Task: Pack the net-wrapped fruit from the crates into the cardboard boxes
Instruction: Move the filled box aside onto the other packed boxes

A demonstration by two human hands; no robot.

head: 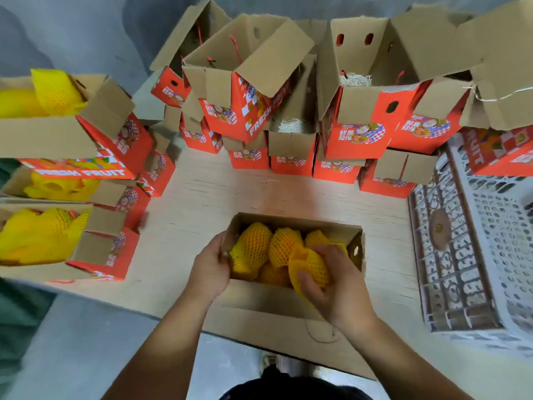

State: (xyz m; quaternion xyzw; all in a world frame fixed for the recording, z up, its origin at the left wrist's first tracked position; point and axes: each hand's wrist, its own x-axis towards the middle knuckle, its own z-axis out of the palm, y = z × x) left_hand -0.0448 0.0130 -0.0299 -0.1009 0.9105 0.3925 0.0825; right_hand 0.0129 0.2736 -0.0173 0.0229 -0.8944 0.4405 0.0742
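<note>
An open cardboard box (291,221) stands at the table's near edge, holding several fruits in yellow-orange foam net (255,245). My left hand (210,267) grips the box's left wall, thumb over the rim. My right hand (331,280) holds one net-wrapped fruit (307,268) over the near right part of the box, fingers curled round it. The fruit sits partly inside the box, against the others.
Several empty red-and-brown boxes (354,137) stand stacked open along the far side. Filled boxes of yellow net-wrapped fruit (37,238) are stacked at the left. A white plastic crate (473,255) is at the right. Bare table (202,206) lies ahead of the box.
</note>
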